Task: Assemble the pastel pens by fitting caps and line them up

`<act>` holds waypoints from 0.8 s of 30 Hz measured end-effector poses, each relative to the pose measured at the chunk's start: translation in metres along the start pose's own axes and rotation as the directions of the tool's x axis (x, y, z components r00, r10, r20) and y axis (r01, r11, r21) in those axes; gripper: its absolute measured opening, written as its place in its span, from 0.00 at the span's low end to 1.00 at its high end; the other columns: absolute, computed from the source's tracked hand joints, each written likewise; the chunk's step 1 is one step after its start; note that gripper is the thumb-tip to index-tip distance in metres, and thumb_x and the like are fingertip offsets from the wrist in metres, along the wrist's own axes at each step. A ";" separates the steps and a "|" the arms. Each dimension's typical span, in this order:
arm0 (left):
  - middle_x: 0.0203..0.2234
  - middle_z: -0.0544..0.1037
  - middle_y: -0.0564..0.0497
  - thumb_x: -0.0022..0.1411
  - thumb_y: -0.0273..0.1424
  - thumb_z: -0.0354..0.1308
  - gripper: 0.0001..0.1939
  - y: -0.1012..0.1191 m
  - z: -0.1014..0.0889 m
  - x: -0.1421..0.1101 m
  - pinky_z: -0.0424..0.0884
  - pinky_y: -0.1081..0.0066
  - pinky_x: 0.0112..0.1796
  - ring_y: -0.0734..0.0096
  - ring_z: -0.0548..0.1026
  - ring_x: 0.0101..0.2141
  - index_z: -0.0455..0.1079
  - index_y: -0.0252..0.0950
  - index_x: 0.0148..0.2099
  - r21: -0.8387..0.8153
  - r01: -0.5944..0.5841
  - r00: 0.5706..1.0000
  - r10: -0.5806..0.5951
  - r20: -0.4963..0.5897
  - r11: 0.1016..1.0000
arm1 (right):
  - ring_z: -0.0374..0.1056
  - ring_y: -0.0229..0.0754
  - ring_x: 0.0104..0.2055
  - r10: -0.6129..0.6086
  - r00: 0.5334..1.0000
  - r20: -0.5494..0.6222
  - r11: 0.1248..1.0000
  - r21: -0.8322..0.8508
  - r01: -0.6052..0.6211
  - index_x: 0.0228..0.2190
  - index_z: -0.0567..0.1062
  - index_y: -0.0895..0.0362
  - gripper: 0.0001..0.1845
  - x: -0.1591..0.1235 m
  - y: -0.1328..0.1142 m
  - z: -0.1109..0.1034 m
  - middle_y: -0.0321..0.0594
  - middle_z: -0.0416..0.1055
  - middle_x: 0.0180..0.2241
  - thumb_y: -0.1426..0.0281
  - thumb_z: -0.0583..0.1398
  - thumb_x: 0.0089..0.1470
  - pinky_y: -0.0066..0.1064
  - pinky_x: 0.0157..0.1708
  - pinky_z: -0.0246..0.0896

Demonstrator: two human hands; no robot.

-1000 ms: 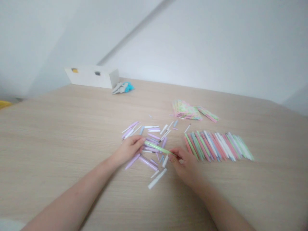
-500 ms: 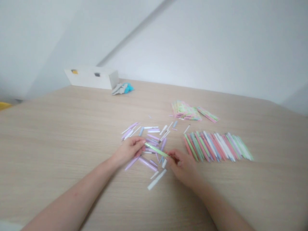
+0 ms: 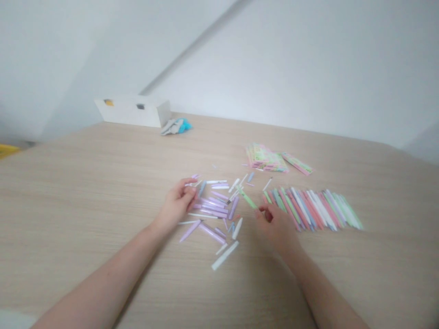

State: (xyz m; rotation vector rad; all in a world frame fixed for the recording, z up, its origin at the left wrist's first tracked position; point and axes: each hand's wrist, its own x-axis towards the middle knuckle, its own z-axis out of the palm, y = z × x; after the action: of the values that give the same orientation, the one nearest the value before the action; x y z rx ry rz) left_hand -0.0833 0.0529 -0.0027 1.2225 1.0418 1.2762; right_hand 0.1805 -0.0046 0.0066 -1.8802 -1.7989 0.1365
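Apart now, the left hand and the right hand no longer share the pale green stick that lay between them a moment ago. Far to the left, a yellow thing is cut off by the picture's edge and too blurred to name. Well beyond the left fingers, at the far edge of the wooden table, sit a white box and, just beside it, a crumpled grey and blue cloth. The left fingers are open and loosely curved, holding nothing that shows, their tips just beside a loose pile of lilac and white plastic sticks; the hand hides part of the pile. A long white stick lies nearer the person, below the pile. The green stick slants up and away from the right fingertips, between the pile and the right hand. Those fingers are pinched together at its lower end, but blur and the hand's angle make it impossible to tell whether they grip it. Past the right fingers lie a neat row of pastel pens and, farther off, a stack of patterned paper packets.
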 end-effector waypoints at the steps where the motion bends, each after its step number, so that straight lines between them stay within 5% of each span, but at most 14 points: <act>1: 0.18 0.67 0.60 0.54 0.41 0.60 0.22 0.001 -0.001 0.001 0.48 0.81 0.13 0.85 0.56 0.12 0.63 0.34 0.47 -0.005 0.000 0.999 0.000 -0.042 1.000 | 0.65 0.40 0.25 0.039 0.999 0.020 0.999 -0.039 -0.038 0.30 0.74 0.58 0.12 0.003 0.003 -0.001 0.37 0.69 0.21 0.63 0.54 0.53 0.30 0.26 0.51; 9: 0.16 0.63 0.61 0.53 0.39 0.59 0.19 -0.002 -0.005 0.005 0.49 0.80 0.15 0.84 0.56 0.13 0.65 0.33 0.44 0.049 -0.005 0.993 0.010 -0.115 0.999 | 0.71 0.48 0.32 0.124 0.976 0.178 0.959 -0.275 -0.072 0.26 0.74 0.59 0.12 0.010 0.020 -0.005 0.47 0.76 0.27 0.66 0.54 0.53 0.32 0.29 0.54; 19: 0.19 0.65 0.58 0.57 0.38 0.55 0.16 -0.011 -0.013 0.011 0.57 0.77 0.21 0.78 0.61 0.18 0.67 0.34 0.44 0.247 -0.062 0.989 0.093 -0.116 0.967 | 0.71 0.48 0.32 0.123 0.964 0.237 0.943 -0.329 -0.039 0.27 0.74 0.59 0.12 0.009 0.020 -0.004 0.49 0.75 0.27 0.66 0.53 0.53 0.33 0.29 0.54; 21: 0.23 0.69 0.55 0.59 0.37 0.53 0.15 -0.013 -0.015 0.010 0.62 0.75 0.26 0.73 0.67 0.23 0.68 0.35 0.44 0.412 -0.110 0.984 0.159 -0.086 0.904 | 0.71 0.49 0.32 0.143 0.958 0.247 0.941 -0.333 -0.054 0.28 0.74 0.59 0.12 0.009 0.019 -0.005 0.49 0.75 0.28 0.66 0.54 0.53 0.33 0.28 0.54; 24: 0.35 0.74 0.49 0.61 0.33 0.50 0.14 -0.013 -0.017 0.007 0.67 0.67 0.40 0.65 0.71 0.37 0.70 0.36 0.47 0.709 -0.228 0.961 0.270 0.055 0.667 | 0.71 0.50 0.33 0.160 0.953 0.257 0.939 -0.338 -0.066 0.29 0.73 0.60 0.12 0.008 0.016 -0.006 0.50 0.76 0.30 0.66 0.53 0.54 0.34 0.29 0.54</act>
State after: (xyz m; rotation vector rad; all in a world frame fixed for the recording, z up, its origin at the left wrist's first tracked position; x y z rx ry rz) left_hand -0.0980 0.0618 -0.0167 1.9892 1.5306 1.1319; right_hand 0.1987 0.0016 0.0067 -2.2988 -1.9973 0.1630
